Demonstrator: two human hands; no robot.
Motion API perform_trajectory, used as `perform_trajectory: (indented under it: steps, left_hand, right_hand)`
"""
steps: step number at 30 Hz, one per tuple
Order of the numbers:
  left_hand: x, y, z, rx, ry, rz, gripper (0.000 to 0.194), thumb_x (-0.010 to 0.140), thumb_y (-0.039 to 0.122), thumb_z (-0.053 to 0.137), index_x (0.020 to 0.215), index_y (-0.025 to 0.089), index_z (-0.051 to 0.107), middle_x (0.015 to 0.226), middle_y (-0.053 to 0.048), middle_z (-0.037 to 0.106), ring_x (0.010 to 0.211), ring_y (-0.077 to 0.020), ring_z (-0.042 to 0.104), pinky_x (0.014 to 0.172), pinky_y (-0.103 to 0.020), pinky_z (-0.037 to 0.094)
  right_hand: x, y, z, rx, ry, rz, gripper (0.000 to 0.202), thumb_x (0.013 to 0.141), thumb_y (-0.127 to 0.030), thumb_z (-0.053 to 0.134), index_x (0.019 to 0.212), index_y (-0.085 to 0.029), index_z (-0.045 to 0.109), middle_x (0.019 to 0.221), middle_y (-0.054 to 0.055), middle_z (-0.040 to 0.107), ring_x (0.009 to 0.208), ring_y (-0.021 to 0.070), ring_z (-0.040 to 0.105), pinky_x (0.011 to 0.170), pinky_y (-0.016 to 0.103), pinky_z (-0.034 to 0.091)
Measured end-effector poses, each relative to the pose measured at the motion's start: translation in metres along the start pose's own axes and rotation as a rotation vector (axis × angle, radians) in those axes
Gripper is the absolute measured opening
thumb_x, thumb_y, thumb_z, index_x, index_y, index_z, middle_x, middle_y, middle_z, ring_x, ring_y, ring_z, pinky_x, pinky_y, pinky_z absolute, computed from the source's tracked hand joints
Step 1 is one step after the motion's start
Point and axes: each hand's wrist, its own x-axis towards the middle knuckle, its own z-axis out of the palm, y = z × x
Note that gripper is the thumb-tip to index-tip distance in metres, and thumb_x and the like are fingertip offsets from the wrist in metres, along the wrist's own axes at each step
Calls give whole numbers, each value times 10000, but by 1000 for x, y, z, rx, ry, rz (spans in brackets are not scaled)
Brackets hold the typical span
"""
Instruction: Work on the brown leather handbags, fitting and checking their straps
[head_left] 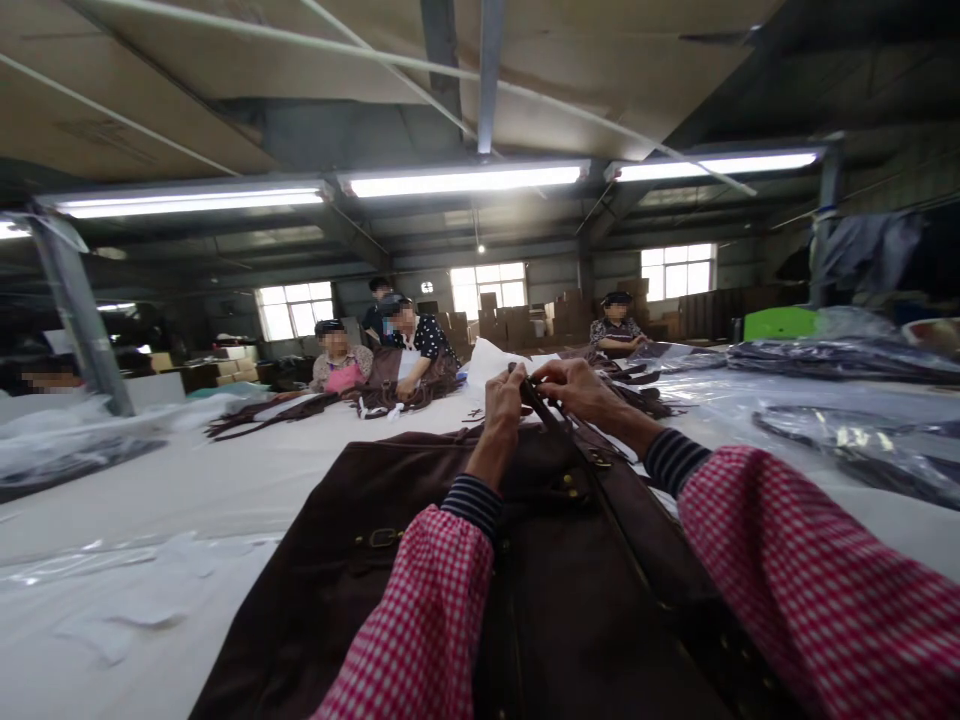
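Note:
Spread over the near side of the table is a dark brown, leather-like piece [577, 610], perhaps an apron, with brass-coloured rivets and a metal buckle [384, 538]. At its far edge, a narrow dark strap [547, 408] is raised off the surface. My left hand [504, 405] pinches this strap near its upper end. Close beside it on the right, my right hand [581, 392] also grips the strap between thumb and fingers. The fingertips nearly meet, and the strap's exact end is hidden by them.
Clear plastic packages [862, 440] holding dark goods lie on the right. More brown strapped pieces [285, 408] rest across the table, where several people work. White scraps [127, 610] and plastic sheeting [45, 440] are on the left. A metal post [79, 300] rises at left.

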Motion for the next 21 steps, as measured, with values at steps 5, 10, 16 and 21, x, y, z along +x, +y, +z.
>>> perform_trajectory:
  steps: [5,10,16,21]
  left_hand:
    - [2,-5,6,182,108,40,366,897,502,528,740,181,604,680,-21,602,683,-167,576,623,-257,454]
    - [-5,-4,19,358,164,59,408,892,523,524,660,198,604,639,-25,580,723,-198,582,658,-280,414]
    - [6,-22,5,469,268,-72,371,927,444,459,729,185,635,744,-70,652,740,-215,627,645,-291,435]
    - [13,-35,-7,518,223,-137,302,872,434,582,724,180,652,699,-69,672,709,-222,654,637,-296,461]
  right_hand:
    - [-7,-1,-18,-417,47,-221,181,869,-190,604,941,-152,766,795,48,722,741,175,636,718,279,429]
    - [-13,-4,-39,-667,-73,-331,227,930,-193,561,1035,-152,759,962,100,747,871,214,676,779,284,429]
    - [-33,4,-40,-666,-274,-247,226,892,-153,578,1009,-172,771,923,76,764,847,200,685,774,257,432]
    - [-67,22,-40,-514,-337,-172,235,912,-202,543,982,-169,766,884,55,757,835,197,680,786,264,442]
